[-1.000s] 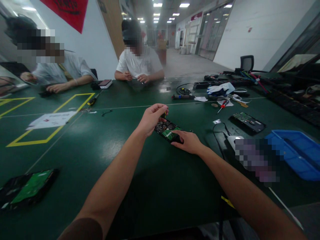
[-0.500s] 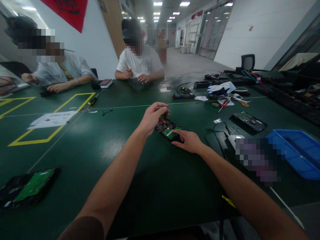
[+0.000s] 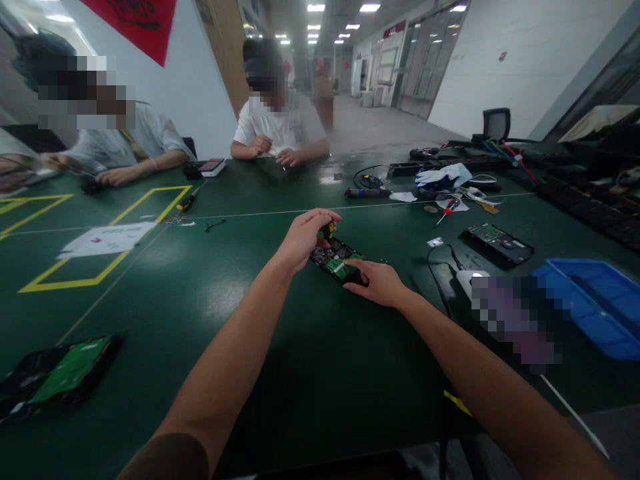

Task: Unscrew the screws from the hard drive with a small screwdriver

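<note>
A hard drive point(image 3: 331, 259) with a green circuit board lies on the green table in front of me, board side up. My left hand point(image 3: 300, 241) is closed around a black-and-yellow screwdriver handle point(image 3: 328, 230), held upright over the drive's far left part. The screwdriver's tip is hidden, so I cannot tell whether it sits on a screw. My right hand point(image 3: 379, 283) grips the drive's right end, thumb and fingers at its edges.
Another hard drive point(image 3: 497, 244) lies to the right, near a blue tray point(image 3: 600, 300). At the lower left is a further drive point(image 3: 65, 373). A red-tipped screwdriver point(image 3: 447, 212) and white gloves point(image 3: 443, 177) lie at the back right. Two people point(image 3: 280, 127) sit across the table.
My left hand has shifted slightly and its fingers have turned on the screwdriver, showing more of the yellow on its handle. My right hand and the drive stay in place.
</note>
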`<state>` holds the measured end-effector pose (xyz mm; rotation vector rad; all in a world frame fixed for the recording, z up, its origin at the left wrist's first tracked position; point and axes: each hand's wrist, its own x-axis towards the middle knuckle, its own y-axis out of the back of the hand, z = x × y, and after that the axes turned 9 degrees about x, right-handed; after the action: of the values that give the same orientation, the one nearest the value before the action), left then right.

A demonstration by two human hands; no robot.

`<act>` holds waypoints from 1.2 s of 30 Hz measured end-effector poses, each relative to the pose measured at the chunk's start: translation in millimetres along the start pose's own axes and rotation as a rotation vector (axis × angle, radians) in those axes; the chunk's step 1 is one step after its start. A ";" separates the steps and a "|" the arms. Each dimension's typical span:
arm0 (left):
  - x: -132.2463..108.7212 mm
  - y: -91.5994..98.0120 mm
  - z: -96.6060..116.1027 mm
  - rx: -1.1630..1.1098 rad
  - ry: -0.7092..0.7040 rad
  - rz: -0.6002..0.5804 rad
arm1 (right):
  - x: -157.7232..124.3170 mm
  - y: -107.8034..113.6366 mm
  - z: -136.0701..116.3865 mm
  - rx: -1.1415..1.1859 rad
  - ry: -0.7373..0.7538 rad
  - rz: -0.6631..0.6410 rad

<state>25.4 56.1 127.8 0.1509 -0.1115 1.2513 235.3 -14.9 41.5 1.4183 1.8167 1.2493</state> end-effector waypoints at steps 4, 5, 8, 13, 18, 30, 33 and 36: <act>0.4 -0.3 0.1 -0.114 0.028 -0.041 | 0.2 0.7 -0.7 -0.002 0.008 -0.006; 0.8 -0.2 -0.3 -0.137 0.034 -0.038 | 0.2 1.0 -0.9 -0.002 0.007 -0.006; 1.8 -0.3 -2.0 -0.156 0.048 -0.023 | 0.0 1.0 -0.8 0.002 0.007 -0.008; 2.0 -1.3 -3.5 -0.117 0.031 -0.011 | 0.0 -1.1 1.7 0.015 0.005 0.005; 2.5 -1.3 -5.6 -0.027 -0.014 0.002 | 0.2 -1.6 2.7 0.020 0.013 0.005; 1.2 1.6 -2.5 -0.008 0.021 -0.019 | 0.2 -2.7 4.0 0.011 0.026 0.011; 0.7 -0.1 -1.6 -0.049 0.040 -0.026 | 0.5 -3.5 4.3 0.014 0.028 0.017; 0.8 -1.0 -0.9 -0.082 0.067 -0.006 | 0.5 -2.9 3.9 0.012 0.024 0.009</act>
<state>26.6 56.7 127.0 0.0388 -0.1042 1.2427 236.9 -13.2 37.3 1.4259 1.8386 1.2671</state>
